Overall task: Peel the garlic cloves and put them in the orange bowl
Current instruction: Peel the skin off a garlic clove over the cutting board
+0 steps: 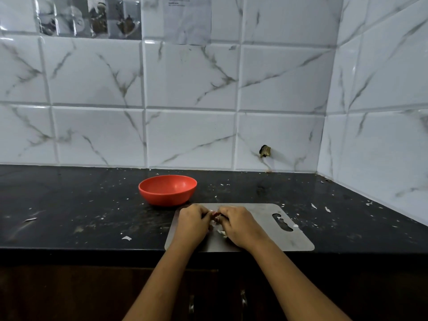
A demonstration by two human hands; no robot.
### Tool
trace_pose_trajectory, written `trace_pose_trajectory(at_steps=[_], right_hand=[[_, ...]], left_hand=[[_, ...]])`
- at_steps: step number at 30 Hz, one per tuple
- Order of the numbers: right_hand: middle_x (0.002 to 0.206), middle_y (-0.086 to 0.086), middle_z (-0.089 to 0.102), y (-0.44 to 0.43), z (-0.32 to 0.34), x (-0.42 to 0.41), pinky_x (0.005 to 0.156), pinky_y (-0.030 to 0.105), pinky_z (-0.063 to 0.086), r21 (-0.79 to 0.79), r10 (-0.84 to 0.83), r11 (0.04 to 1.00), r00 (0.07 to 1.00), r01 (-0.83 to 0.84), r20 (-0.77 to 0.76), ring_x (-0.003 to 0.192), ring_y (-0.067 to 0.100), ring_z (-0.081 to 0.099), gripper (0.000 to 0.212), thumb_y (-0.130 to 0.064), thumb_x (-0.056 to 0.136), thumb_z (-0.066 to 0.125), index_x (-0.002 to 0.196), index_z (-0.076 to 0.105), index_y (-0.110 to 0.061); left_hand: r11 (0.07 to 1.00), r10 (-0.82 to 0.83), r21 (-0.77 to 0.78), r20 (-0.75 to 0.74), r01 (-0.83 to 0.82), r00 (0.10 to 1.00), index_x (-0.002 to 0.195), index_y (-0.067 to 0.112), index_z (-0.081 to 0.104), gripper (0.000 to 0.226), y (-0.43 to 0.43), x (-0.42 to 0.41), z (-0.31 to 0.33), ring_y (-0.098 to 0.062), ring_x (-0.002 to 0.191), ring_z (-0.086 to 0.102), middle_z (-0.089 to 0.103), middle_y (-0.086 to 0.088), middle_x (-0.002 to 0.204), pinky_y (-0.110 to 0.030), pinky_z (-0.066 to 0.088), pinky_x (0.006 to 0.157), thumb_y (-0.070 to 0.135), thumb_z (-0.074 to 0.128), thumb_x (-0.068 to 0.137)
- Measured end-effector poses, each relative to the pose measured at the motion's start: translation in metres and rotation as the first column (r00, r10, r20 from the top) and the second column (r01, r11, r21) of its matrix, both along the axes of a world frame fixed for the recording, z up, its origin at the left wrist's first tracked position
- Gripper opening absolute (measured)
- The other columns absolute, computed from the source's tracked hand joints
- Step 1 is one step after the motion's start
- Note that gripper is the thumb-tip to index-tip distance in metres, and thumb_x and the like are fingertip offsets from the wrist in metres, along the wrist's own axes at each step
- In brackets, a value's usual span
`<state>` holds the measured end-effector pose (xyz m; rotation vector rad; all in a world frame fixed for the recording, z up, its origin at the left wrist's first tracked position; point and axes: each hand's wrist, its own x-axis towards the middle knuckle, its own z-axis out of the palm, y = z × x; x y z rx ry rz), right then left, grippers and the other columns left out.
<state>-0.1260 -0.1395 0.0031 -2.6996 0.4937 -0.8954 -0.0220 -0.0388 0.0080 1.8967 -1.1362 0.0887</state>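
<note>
Grey steel makes up the cutting board (273, 237), which is laid flat on a black stone countertop (69, 205) with its near edge along the counter's front. A handle slot (283, 223) is cut into the board's right end.

Over the left half of the board both hands are brought together. The left hand (192, 222) is curled with its knuckles up, and the right hand (239, 224) is curled likewise. Their fingertips meet in the gap between them, where a small pale garlic clove (213, 214) is pinched from both sides. Most of the clove is covered by the fingers, so how much skin is left on it cannot be told. A few pale peel scraps (221, 232) are seen on the board just beneath the hands.

The orange bowl (167, 198) is set upright on the counter just behind the board's far left corner; whether the two touch cannot be told.

Small peel flakes are scattered over the counter on both sides of the board. A larger flake (126, 238) is seen left of the board's near left corner. A white marble-patterned tiled wall (190, 89) is seen behind the board, and it turns a corner to the board's right. A small dark hole (265, 151) is seen in a tile behind the board's right half. High above the board, a strip of photographs (89, 17) and a paper sheet (187, 19) are fixed to the tiles.
</note>
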Motion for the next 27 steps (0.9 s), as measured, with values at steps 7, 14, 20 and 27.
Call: trace_pose_trajectory(at_steps=[7,14,20,27], right_hand=[[0.085,0.007,0.066,-0.004,-0.001,0.004,0.068,0.029,0.045,0.080,-0.004,0.997,1.000,0.004,0.009,0.078,0.019,0.060,0.013,-0.015,0.093,0.052,0.088,0.064,-0.013],[0.072,-0.005,0.056,-0.007,0.002,0.001,0.057,0.009,0.037,0.194,0.014,0.980,0.986,-0.047,0.164,0.061,0.001,0.050,0.010,-0.009,0.093,0.057,0.093,0.066,-0.010],[0.073,-0.003,0.064,-0.018,0.002,-0.004,0.062,0.013,0.043,0.471,-0.130,0.879,0.912,-0.075,0.388,0.068,0.006,0.057,0.012,-0.014,0.094,0.057,0.089,0.067,-0.018],[0.087,0.001,0.066,-0.029,0.006,-0.013,0.059,0.014,0.048,0.709,-0.319,0.681,0.796,-0.185,0.514,0.078,0.010,0.060,0.018,-0.013,0.100,0.046,0.099,0.063,-0.018]], left_hand=[[1.000,0.009,-0.009,-0.118,-0.011,0.993,0.086,0.008,0.074,0.020,-0.003,-0.001,-0.002,-0.014,0.077,0.069,0.074,-0.006,0.077,-0.023,0.049,0.078,0.020,0.059,0.091],[0.997,-0.063,0.025,-0.237,0.071,0.969,0.101,0.025,0.065,0.015,-0.003,0.000,0.005,-0.008,0.083,0.063,0.073,0.001,0.094,-0.004,0.040,0.061,0.021,0.054,0.093],[0.997,-0.046,-0.075,-0.383,0.019,0.923,0.086,0.023,0.063,0.009,-0.020,-0.007,0.005,-0.010,0.067,0.060,0.069,-0.001,0.083,-0.021,0.045,0.057,0.021,0.056,0.092],[1.000,0.013,0.001,-0.334,-0.013,0.942,0.083,0.028,0.061,0.007,-0.030,-0.015,-0.002,-0.013,0.086,0.065,0.072,0.007,0.086,-0.034,0.051,0.081,0.029,0.058,0.090]])
